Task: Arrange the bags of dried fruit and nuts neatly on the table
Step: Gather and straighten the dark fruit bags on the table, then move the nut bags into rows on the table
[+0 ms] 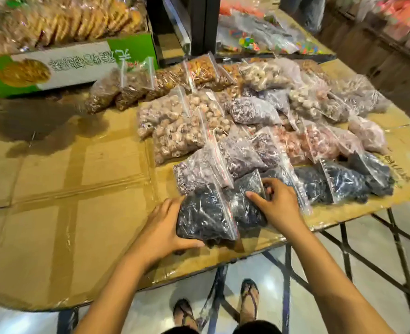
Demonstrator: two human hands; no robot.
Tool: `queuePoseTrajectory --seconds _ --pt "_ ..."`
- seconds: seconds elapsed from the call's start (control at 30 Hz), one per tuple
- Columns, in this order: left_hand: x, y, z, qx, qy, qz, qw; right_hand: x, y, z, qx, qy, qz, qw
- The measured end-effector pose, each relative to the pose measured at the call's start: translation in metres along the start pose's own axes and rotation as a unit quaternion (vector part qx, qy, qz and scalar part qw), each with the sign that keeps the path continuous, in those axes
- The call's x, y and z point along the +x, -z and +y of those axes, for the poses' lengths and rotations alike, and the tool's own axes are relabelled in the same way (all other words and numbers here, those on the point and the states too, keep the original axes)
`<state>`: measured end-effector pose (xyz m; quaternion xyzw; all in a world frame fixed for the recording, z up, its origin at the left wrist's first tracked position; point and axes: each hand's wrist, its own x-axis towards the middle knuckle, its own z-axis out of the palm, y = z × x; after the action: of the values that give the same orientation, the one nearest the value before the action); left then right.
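Nearest of all, at the six o'clock edge of the cardboard-covered tabletop (54, 213), lay a clear zip-top plastic bag of dark, almost black dried fruit (205, 218), and the left hand (161, 229) cupped it from the nine o'clock side. Its fingers went up the bag's left flank while the thumb curled under the near bottom corner, so the hand was closed around the bag, which sat tilted with its red-striped seal running toward five o'clock. Just beside it, at its three o'clock and touching it, lay a second clear bag of the same dark fruit (246, 201). The right hand (277, 201) rested on that one from the right, thumb stretched flat across the plastic toward nine o'clock and the fingers hooked over the bag's far top edge, pinching it.

Beyond both hands, from twelve to two o'clock, the other bags overlapped in rough rows: further dark-fruit bags (343, 182) along the near right edge, purplish-grey bags (225, 160) directly behind the held pair, pinkish bags (319, 143) to their right, pale tan round-nut bags (182, 126) at twelve o'clock, and brown nut bags (136, 88) farther back. A green and white printed carton (61, 66) stood at ten o'clock, well apart from the hands.
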<state>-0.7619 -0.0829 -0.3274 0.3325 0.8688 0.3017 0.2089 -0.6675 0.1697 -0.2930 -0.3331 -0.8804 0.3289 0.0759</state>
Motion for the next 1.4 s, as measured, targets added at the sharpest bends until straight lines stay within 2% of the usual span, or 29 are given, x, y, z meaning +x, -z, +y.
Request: queuePoseTrajectory --seconds 0.13,0.27,0.37,0.47,0.53,0.63,0.73,0.8,0.87,0.97,1.07,1.23,1.4 --pt "-0.003 -0.003 0.019 -0.035 0.022 0.046 0.998 -0.002 -0.005 -0.002 -0.003 -0.019 -0.002 1.000" --pt "-0.001 -0.018 0.029 0.025 0.033 0.041 0.998 -0.002 -0.005 -0.004 0.018 -0.036 0.002 0.999" --pt "0.001 -0.019 0.023 0.024 0.031 0.052 0.998 -0.003 -0.005 -0.002 0.041 -0.045 0.000 0.998" --pt "-0.001 -0.016 0.024 -0.019 0.020 0.066 0.997 -0.003 -0.005 0.000 0.034 -0.045 -0.003 0.998" --pt "0.000 -0.012 0.031 -0.071 0.025 0.107 0.991 -0.004 -0.005 0.001 0.016 -0.035 -0.001 0.999" --pt "0.014 -0.002 0.054 -0.105 -0.011 0.200 0.974 -0.004 -0.003 -0.001 -0.008 -0.016 -0.005 1.000" --pt "0.045 0.014 0.082 -0.101 -0.073 0.246 0.961 0.006 0.010 -0.001 -0.029 0.011 -0.066 0.997" --pt "0.073 0.023 0.101 -0.091 -0.106 0.252 0.957 0.020 0.025 0.001 0.015 0.003 -0.134 0.991" --pt "0.104 0.028 0.123 -0.071 -0.119 0.249 0.958 0.042 0.047 0.008 0.070 0.001 -0.169 0.983" --pt "0.159 0.029 0.158 -0.013 -0.122 0.248 0.961 0.093 0.090 0.027 0.116 0.017 -0.144 0.983" --pt "0.221 0.025 0.188 0.061 -0.108 0.241 0.963 0.152 0.133 0.057 0.167 -0.011 -0.117 0.979" --pt "0.323 0.019 0.212 0.167 -0.043 0.219 0.960 0.251 0.167 0.114 0.148 -0.043 -0.096 0.983" --pt "0.412 0.020 0.206 0.245 0.002 0.201 0.948 0.336 0.165 0.124 0.124 -0.027 -0.116 0.985"
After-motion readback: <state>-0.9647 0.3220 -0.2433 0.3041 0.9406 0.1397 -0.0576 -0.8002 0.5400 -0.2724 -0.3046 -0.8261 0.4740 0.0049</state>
